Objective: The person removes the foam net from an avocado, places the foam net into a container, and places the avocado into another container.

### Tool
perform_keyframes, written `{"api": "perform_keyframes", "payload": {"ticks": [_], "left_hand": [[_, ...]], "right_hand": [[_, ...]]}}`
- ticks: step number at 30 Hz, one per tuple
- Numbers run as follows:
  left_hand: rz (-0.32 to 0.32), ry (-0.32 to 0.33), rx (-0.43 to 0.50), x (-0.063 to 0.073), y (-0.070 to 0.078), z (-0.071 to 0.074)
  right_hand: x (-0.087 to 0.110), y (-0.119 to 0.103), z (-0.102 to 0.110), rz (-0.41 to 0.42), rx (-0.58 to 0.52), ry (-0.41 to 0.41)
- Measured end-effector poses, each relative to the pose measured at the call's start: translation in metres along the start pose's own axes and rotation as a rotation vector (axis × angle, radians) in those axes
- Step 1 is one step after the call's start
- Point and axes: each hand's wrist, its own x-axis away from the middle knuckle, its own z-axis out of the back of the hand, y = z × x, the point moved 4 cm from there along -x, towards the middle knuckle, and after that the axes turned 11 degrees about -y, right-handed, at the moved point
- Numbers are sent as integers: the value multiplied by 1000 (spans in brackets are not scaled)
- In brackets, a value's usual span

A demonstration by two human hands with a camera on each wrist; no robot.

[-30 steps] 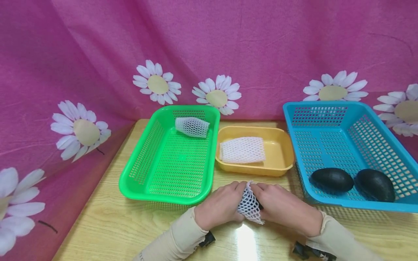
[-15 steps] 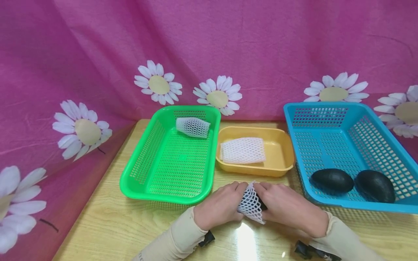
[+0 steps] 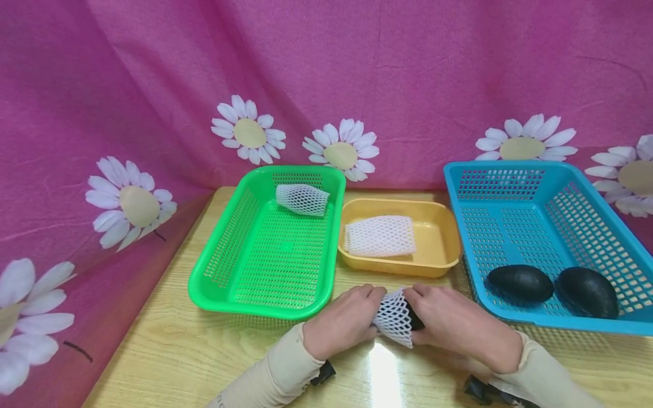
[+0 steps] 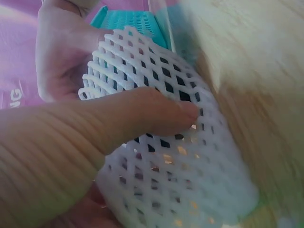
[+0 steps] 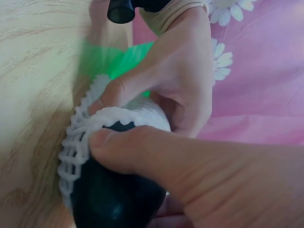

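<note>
Near the table's front, my left hand (image 3: 342,323) grips a white foam net sleeve (image 3: 394,317), with the thumb laid over its mesh in the left wrist view. My right hand (image 3: 454,323) holds a dark, smooth avocado (image 5: 114,199) partly inside the sleeve's mouth. In the right wrist view, the right thumb presses at the sleeve's rim where the dark skin comes out. Dark skin shows through the mesh at the upper end in the left wrist view. The sleeve's lower part there looks slack. Fingers below the sleeve are mostly hidden.
Two dark avocados (image 3: 520,283) lie in the blue basket (image 3: 510,314) at right. A flat white net sleeve (image 3: 380,235) lies in the yellow tray (image 3: 433,265). The green basket (image 3: 260,309) holds a bulging netted piece (image 3: 302,199). A flowered pink cloth (image 3: 408,85) hangs behind.
My right hand has shifted slightly right, away from the left one. More of the net sleeve and the dark avocado now shows between the hands. The left hand has barely moved.
</note>
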Motion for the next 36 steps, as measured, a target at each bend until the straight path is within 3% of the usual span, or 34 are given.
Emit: {"api": "perform_keyframes", "payload": {"ticks": [11, 14, 20, 29, 36], "left_hand": [[-106, 35, 37, -9, 6, -2], [-104, 14, 90, -12, 7, -5], [-67, -28, 99, -13, 6, -8], [-80, -44, 143, -10, 5, -3], [-66, -53, 111, -8, 2, -1]], "right_hand": [[0, 3, -1, 17, -19, -11], [1, 2, -1, 33, -14, 10], [0, -1, -1, 65, 9, 75], [1, 2, 4, 7, -23, 34], [4, 3, 5, -2, -30, 30]]}}
